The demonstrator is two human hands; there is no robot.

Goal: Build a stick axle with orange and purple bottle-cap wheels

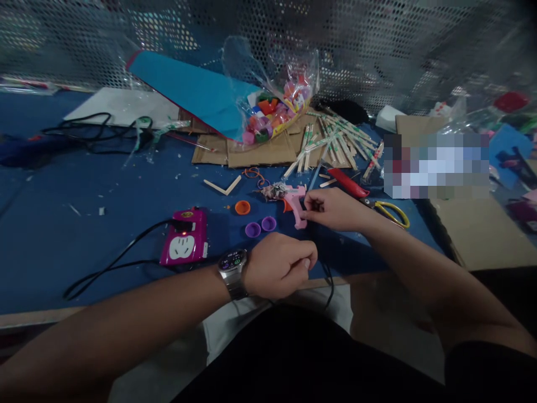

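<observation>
A pink glue gun [297,208] with an orange trigger lies on the blue table, its nozzle end wrapped in dirty, crumpled foil and pointing left. My right hand [335,209] is closed at the back of its handle, fingertips against the grip. Nearer to me, my left hand [279,266], with a watch on the wrist, is curled into a loose fist; whatever it may hold is hidden. Two purple bottle caps [253,229] and an orange cap [242,207] sit beyond that hand. Two wooden sticks [226,190] form a V left of the gun.
A magenta power strip [184,238] with a black cord stands at left. Yellow-handled scissors [392,214] lie beside my right forearm. Behind are a bag of colourful caps [268,117], several wrapped sticks [335,140], cardboard [251,154] and a blue sheet [188,89].
</observation>
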